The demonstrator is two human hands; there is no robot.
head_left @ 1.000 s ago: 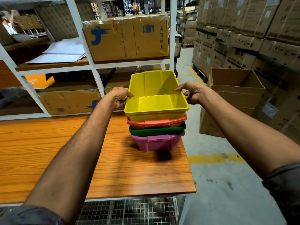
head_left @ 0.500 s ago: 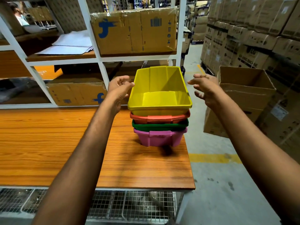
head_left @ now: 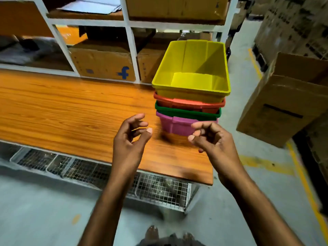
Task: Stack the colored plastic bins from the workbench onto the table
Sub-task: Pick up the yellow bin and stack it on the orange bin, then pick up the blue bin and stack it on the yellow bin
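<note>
A nested stack of bins stands near the right end of the wooden table (head_left: 62, 107): a yellow bin (head_left: 191, 80) on top, then a red bin (head_left: 188, 103), a green bin (head_left: 186, 113) and a pink bin (head_left: 175, 124) at the bottom. My left hand (head_left: 129, 139) hovers over the table's front part, left of the pink bin, fingers loosely curled and holding nothing. My right hand (head_left: 211, 139) hovers just in front of the pink bin, also loosely curled and empty. Neither hand touches the stack.
White shelving (head_left: 131, 50) with cardboard boxes (head_left: 103, 64) stands behind the table. A wire mesh shelf (head_left: 106, 173) runs under the tabletop. An open cardboard box (head_left: 284, 96) sits on the floor at the right, beside yellow floor lines. My feet show at the bottom edge.
Both hands let go of the yellow bin's rim and drew back toward me and down. The view tilted downward. The stack stayed in place.
</note>
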